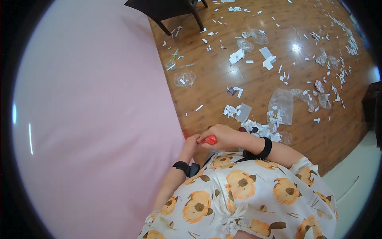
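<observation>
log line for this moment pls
left hand on small red object | right hand grips it | pink sheet alongside | paper scraps on floor

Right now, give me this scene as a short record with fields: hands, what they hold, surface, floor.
left hand: at the edge of the pink surface, fingers meeting the right hand
right hand: closed around a small red object
wrists: dark band on each
surface: pink surface, plain
floor: wooden floor, strewn with white paper scraps and clear plastic bags
furniture: dark chair at top
</observation>
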`<act>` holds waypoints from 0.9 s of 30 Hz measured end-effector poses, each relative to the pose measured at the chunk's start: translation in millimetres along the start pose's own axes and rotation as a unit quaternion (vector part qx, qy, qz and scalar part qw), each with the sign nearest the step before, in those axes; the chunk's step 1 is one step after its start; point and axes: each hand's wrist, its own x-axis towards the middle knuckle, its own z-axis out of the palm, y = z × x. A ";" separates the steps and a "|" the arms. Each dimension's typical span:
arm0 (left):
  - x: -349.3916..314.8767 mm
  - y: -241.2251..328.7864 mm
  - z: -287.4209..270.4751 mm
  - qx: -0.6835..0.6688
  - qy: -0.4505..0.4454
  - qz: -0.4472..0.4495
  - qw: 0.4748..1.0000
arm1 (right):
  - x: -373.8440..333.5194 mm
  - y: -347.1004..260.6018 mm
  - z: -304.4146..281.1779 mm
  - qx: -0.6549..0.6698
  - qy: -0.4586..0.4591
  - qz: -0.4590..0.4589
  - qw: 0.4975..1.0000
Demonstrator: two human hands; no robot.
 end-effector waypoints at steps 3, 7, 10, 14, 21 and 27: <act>24.8 -2.4 -3.1 0.007 -0.034 0.021 0.999 | 7.3 10.9 -10.8 -0.003 0.031 -0.006 0.999; 76.4 43.4 -35.1 0.003 -0.037 0.079 0.996 | 13.3 -34.9 -69.7 0.041 0.056 0.133 0.989; 112.9 66.0 -64.5 -0.012 0.014 0.137 0.990 | 22.5 -53.9 -79.5 -0.021 0.169 0.071 0.983; 142.1 65.4 -109.3 0.021 0.004 0.124 0.992 | 51.8 -94.7 -88.5 -0.134 0.144 0.033 0.980; 188.6 -3.5 -166.0 0.105 0.048 0.132 0.984 | 143.0 -63.8 -77.6 0.004 0.241 0.055 0.969; 221.4 -47.5 -152.8 0.105 0.064 0.114 0.986 | 174.2 -35.5 -57.4 0.034 0.273 0.098 0.956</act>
